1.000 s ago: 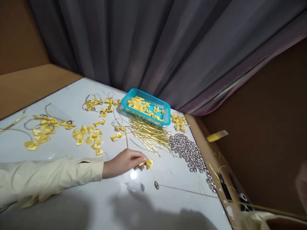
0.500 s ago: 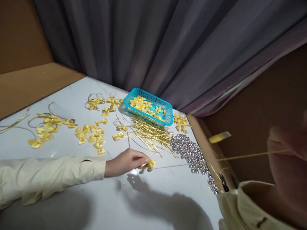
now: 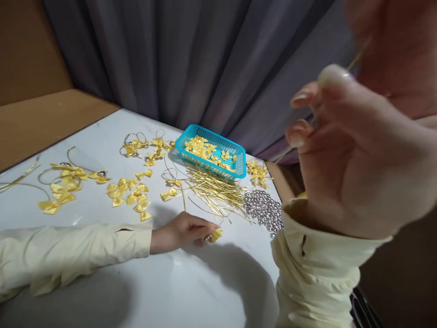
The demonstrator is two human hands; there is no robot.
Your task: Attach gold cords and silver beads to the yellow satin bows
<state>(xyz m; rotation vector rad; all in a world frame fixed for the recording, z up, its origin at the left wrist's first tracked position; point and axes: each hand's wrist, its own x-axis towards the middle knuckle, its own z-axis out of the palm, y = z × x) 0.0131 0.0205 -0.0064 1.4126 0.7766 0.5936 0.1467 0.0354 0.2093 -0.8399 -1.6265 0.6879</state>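
Observation:
Low over the white table, my left hand [image 3: 177, 233] is closed, pinching a yellow satin bow [image 3: 216, 235]. A small silver bead sits against the bow, by the fingertips. My right hand [image 3: 372, 155] is raised close to the camera, large and somewhat blurred, palm side showing. Its fingers are curled around a thin yellowish thread [image 3: 287, 155], which shows below the fingers and again above the thumb. Whether the thread runs unbroken down to the bow does not show clearly.
A turquoise basket [image 3: 212, 132] of bows stands at the back edge. Before it lie gold cords [image 3: 218, 191] and a heap of silver beads [image 3: 264, 209], partly hidden by my right sleeve. Loose bows [image 3: 128, 189] and bow-and-cord pieces [image 3: 66, 182] lie left. A grey curtain [image 3: 170, 59] hangs behind.
My right hand has swung up and inward from the right edge, with the thread. My left hand keeps the bow at nearly the same spot, turned slightly.

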